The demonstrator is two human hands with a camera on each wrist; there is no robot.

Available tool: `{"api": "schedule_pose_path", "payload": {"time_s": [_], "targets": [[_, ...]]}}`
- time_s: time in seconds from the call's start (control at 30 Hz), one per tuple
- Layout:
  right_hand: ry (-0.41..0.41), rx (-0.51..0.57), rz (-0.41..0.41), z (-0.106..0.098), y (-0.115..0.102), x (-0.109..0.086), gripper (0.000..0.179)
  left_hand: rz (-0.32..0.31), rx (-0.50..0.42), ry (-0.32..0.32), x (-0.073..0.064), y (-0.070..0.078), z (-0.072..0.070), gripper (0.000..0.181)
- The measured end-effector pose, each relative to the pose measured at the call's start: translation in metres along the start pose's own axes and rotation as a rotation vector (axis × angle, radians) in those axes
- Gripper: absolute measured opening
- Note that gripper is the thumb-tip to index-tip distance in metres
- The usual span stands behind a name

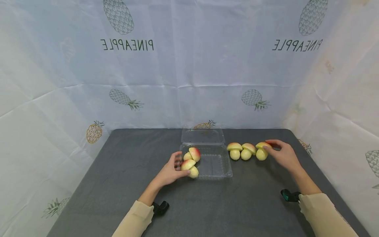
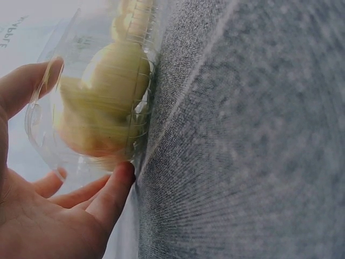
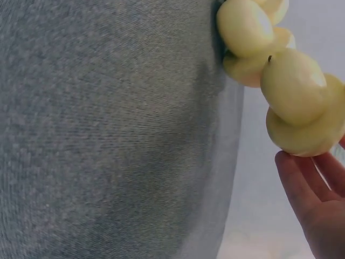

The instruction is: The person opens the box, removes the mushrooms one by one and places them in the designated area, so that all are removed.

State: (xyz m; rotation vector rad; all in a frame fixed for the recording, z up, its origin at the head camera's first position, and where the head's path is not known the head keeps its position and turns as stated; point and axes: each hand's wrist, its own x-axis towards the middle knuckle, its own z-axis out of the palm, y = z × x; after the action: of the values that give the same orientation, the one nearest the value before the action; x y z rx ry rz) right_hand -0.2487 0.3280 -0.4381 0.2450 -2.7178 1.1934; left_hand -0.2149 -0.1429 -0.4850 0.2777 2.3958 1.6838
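The left hand point(image 1: 169, 171) grips the clear box point(image 1: 219, 164) holding two mushrooms point(image 1: 194, 154); the right hand point(image 1: 283, 155) pinches the rightmost mushroom point(image 1: 261, 154).

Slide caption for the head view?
Left hand holding a clear rectangular plastic box containing two yellow-red mushroom-shaped pieces; right hand pinching one of three more.

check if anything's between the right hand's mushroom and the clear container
Yes: the left mushroom and middle mushroom of the row stand between the clear container and the right mushroom in the right hand.
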Motion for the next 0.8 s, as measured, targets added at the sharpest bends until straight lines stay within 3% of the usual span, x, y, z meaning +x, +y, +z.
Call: {"api": "schedule_pose_path", "payload": {"time_s": [0.8], "targets": [[-0.065,-0.004,0.088,0.010,0.022,0.008,0.064,0.022,0.021,-0.035,-0.002,0.000,-0.003,0.094]]}}
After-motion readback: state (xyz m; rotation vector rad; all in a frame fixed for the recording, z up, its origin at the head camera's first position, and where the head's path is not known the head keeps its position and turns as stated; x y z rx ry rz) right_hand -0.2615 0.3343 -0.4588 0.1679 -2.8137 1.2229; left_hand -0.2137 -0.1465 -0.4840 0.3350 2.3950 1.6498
